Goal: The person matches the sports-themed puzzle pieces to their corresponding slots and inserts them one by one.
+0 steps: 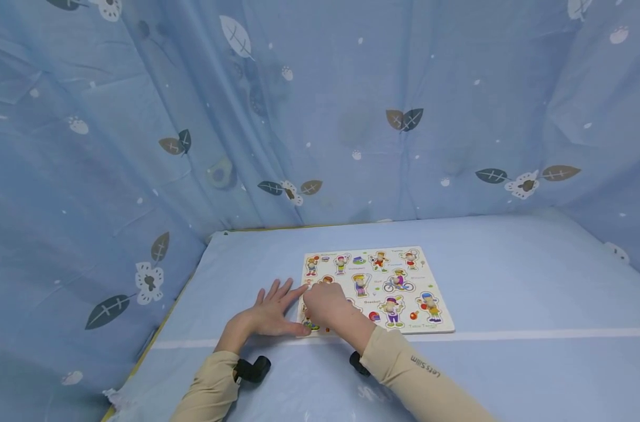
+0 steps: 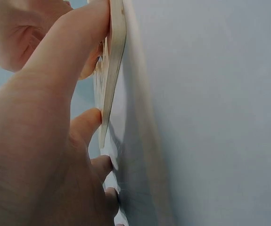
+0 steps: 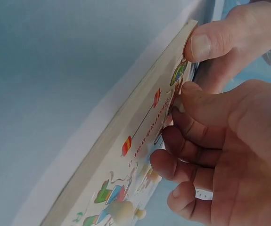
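A wooden peg puzzle board (image 1: 422, 283) with knobbed sports-figure pieces lies flat on the table. My left hand (image 1: 267, 315) is spread at its left side, thumb on the near left corner and the forefinger reaching the left edge. Over the board's left part, my right hand (image 1: 327, 303) has curled fingers. In the right wrist view its thumb (image 3: 199, 96) and forefinger pinch the small knob of a puzzle piece (image 3: 178, 74) with a green-patterned skateboard. The left thumb (image 3: 202, 46) presses the board right beside that piece. Most of the piece is hidden behind the fingers.
A pale blue cloth (image 1: 515, 281) covers the table, with a white stripe crossing it under the board's near edge. Blue patterned curtains (image 1: 341, 164) hang behind and at the sides. Black wrist mounts (image 1: 254, 369) sit below both hands.
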Demonstrator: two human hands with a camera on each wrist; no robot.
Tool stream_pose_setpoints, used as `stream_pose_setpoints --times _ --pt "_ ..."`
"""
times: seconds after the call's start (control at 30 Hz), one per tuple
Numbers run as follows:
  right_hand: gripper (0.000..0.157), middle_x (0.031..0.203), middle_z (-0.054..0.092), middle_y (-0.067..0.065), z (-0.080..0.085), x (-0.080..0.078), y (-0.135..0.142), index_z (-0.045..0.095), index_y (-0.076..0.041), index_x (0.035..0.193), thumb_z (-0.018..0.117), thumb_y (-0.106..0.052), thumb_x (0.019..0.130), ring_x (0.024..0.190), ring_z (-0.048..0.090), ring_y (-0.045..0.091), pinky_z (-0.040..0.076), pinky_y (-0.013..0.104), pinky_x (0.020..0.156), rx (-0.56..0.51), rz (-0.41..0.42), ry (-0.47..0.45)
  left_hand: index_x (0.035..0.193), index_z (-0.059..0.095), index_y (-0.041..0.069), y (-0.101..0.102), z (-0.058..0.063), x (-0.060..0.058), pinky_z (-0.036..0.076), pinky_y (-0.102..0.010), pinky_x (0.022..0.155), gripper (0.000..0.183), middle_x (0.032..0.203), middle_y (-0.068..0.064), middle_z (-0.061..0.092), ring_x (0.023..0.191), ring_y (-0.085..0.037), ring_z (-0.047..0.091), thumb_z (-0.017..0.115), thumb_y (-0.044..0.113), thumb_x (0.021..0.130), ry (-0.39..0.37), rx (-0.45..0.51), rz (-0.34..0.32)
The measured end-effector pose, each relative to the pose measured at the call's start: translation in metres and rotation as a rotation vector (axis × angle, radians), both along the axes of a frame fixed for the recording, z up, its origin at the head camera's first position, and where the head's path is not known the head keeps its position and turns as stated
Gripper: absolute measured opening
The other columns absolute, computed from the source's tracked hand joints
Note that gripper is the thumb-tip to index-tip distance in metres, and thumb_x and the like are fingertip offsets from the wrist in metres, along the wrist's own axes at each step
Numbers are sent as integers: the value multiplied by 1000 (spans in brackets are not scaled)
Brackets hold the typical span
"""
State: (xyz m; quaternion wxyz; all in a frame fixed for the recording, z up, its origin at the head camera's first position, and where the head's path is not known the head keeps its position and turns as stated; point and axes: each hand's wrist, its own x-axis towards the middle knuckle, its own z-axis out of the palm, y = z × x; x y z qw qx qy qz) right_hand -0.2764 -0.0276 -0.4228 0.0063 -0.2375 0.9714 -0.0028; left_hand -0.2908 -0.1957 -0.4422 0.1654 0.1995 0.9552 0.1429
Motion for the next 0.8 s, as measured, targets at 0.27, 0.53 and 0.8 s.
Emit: stream_pose_setpoints --times 0.27,0.53,0.8 --pt "25 87 69 5 -6 3 5 76 -10 98 70 -34 92 77 63 18 57 39 72 -71 -5 -2 158 26 29 -2 -1 1 0 -65 118 98 166 -13 8 152 -40 -4 69 68 78 1 10 -2" --pt "26 102 67 3 -9 10 18 71 -14 107 69 -36 92 97 64 21 55 43 80 -70 72 11 158 27 28 -3 -3 0 2 -66 117 97 166 -15 9 151 -42 -2 68 67 79 6 32 -19" --pt "26 108 65 -1 -16 18 34 72 -21 115 66 -29 90 105 61 17 54 40 79 -104 183 32 158 27 26 -8 -4 3 2 -68 116 96 165 -17 9 151 -44 -1 69 65 80 -2 44 -27"
